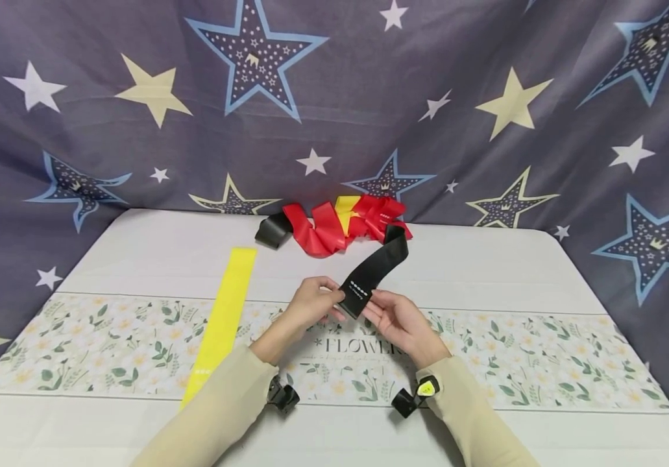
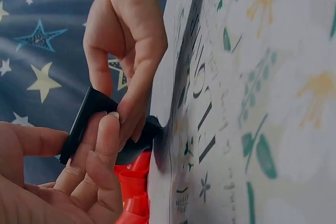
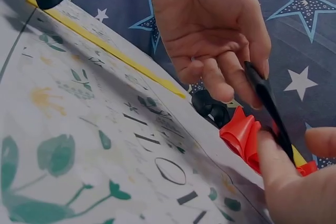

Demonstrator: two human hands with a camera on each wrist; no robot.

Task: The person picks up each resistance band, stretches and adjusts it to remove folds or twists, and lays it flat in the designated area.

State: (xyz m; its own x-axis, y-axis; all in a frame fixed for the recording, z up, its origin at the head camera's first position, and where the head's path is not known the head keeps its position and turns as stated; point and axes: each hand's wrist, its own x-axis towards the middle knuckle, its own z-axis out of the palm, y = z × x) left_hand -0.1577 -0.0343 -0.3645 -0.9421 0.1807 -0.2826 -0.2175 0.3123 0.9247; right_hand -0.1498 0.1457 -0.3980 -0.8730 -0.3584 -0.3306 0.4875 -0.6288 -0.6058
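Yellow band (image 1: 226, 311) — left of frame, flat, likely done. Centre: left hand (image 1: 311, 301) and right hand (image 1: 398, 321) pinch black band (image 1: 372, 269) by its near end, far end curled — seemingly underway. Upper centre: red-yellow-black bunch (image 1: 325, 224), crumpled, probably left.

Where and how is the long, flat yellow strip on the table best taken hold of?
Probably by the far end of the yellow strip, from above with the left hand, pinching its long edges: it lies flat and nearly straight, with that end uncovered, while the beige left sleeve hides its near part in the head view.
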